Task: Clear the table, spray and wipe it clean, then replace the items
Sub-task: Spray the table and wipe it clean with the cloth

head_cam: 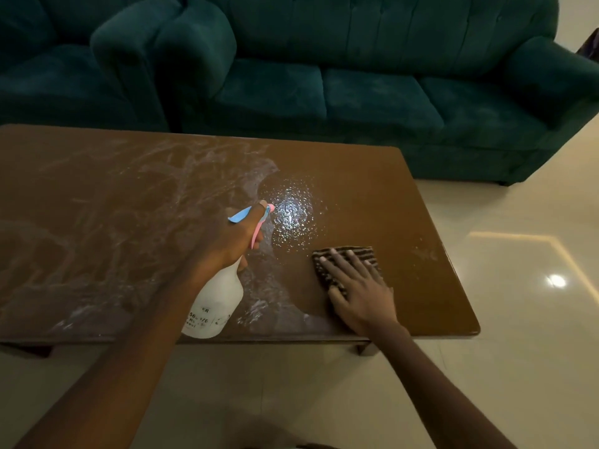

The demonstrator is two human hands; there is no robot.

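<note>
Half of the tabletop (372,176), the left stretch, carries whitish smears, while the right end looks dry and dull. A fresh patch of spray droplets (291,215) glistens near the middle. The spray bottle (217,306) hangs tilted just above the wood, its nozzle aimed at that patch. The left hand (227,241) is wrapped round the bottle's neck with fingers on the pink trigger. Just right of the droplets lies a striped cloth (321,270), flat on the tabletop under the right hand (359,296), whose fingers are straight, spread and pressing down. No items stand on the surface, so the spray-and-wipe step seems to be in hand, roughly midway. Next, the cloth likely needs sweeping left through the wet patch, then over the dry right end. Beyond the far edge stands a dark green sofa (356,92), and the glossy pale floor (518,286) surrounds everything.
</note>
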